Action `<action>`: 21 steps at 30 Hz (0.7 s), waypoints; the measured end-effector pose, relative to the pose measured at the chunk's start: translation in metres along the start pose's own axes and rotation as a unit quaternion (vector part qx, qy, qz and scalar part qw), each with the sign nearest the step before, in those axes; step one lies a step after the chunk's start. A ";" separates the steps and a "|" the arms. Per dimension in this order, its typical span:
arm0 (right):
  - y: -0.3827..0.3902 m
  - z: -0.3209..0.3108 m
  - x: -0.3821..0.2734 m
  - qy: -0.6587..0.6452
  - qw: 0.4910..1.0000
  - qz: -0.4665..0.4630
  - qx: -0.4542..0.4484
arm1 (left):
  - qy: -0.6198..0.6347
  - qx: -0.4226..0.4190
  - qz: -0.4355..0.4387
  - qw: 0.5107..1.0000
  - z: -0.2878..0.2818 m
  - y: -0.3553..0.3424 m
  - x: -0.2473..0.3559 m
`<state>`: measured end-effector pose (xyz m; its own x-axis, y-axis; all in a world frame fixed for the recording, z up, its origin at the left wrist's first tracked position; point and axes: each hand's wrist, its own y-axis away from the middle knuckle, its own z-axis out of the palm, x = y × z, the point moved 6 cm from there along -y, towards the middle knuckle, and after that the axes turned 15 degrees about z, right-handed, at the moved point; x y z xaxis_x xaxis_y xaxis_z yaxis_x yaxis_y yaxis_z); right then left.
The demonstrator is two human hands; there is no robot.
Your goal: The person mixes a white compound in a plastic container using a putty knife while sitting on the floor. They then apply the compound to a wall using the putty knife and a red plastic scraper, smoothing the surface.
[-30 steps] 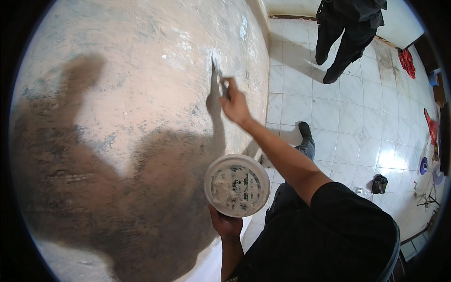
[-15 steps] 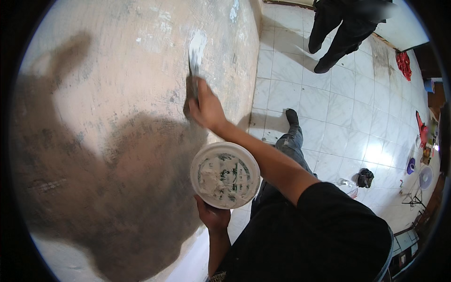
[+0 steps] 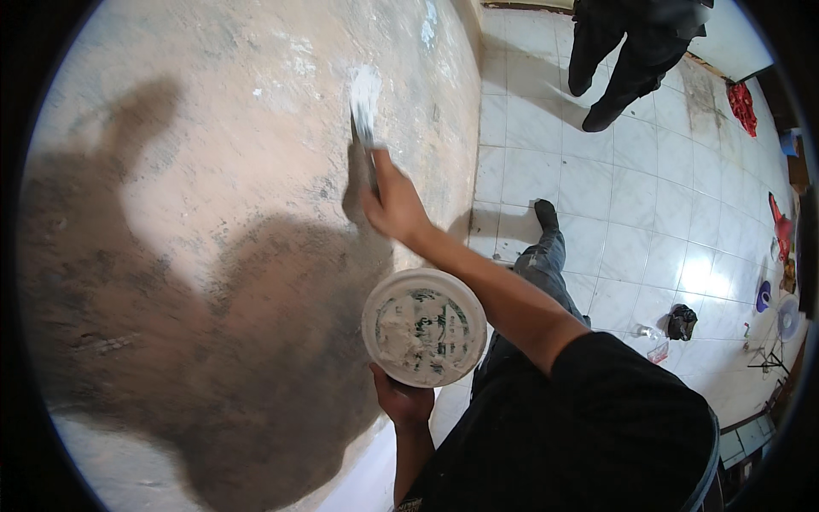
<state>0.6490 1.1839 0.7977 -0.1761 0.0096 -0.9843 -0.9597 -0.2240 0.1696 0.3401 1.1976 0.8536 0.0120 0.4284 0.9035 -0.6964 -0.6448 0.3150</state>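
My right hand [image 3: 397, 198] is closed round the handle of a putty knife [image 3: 362, 128]. The blade reaches a fresh patch of white putty [image 3: 366, 84] on the worn, pinkish-grey wall [image 3: 281, 162]. Below it, my left hand [image 3: 404, 399] supports a round white plastic lid [image 3: 370, 328] from underneath, thumb near the rim and the other fingers mostly hidden. Lumpy off-white putty [image 3: 401, 337] covers part of the lid, over green print. My right forearm passes just beside the lid's edge.
Another person in dark trousers [image 3: 616, 72] stands on the white tiled floor [image 3: 627, 209] at the far side. A black plastic bag [image 3: 682, 322], a red cloth-like thing [image 3: 741, 108] and a fan [image 3: 787, 317] are off to the right. My shadow darkens much of the wall.
The whole view has shifted slightly, so most things appear farther right and a little lower. The putty knife stays at the white patch, and the lid remains in my left hand.
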 end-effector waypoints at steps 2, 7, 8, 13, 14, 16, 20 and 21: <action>0.039 -0.007 0.011 -0.035 0.998 -0.011 -0.043 | 0.088 -0.022 -0.005 0.996 -0.002 -0.001 -0.003; -0.015 -0.069 -0.026 0.001 0.998 0.022 0.053 | 0.083 -0.047 0.012 0.995 -0.004 -0.003 -0.002; -0.036 -0.075 -0.036 -0.024 0.998 0.025 0.060 | 0.080 -0.051 0.014 0.995 -0.005 -0.004 -0.002; -0.012 -0.028 -0.018 0.000 1.000 -0.017 0.024 | -0.030 0.001 0.023 0.999 0.015 0.000 0.005; 0.020 -0.018 -0.012 -0.003 1.000 -0.022 -0.004 | -0.028 0.004 0.026 0.999 0.015 0.001 0.006; 0.044 -0.032 -0.006 -0.004 0.998 0.014 -0.054 | 0.030 -0.032 0.019 0.999 0.011 -0.003 0.005; 0.018 -0.077 -0.008 -0.026 0.998 0.042 -0.033 | 0.080 -0.052 0.014 0.995 -0.004 -0.006 -0.003; -0.003 -0.091 -0.008 -0.060 0.998 0.018 -0.014 | 0.089 -0.055 0.011 0.994 -0.003 -0.005 -0.003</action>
<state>0.6730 1.0955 0.8007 -0.2374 0.1165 -0.9644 -0.9460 -0.2535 0.2023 0.3416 1.2011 0.8482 -0.1236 0.5269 0.8409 -0.7697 -0.5857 0.2539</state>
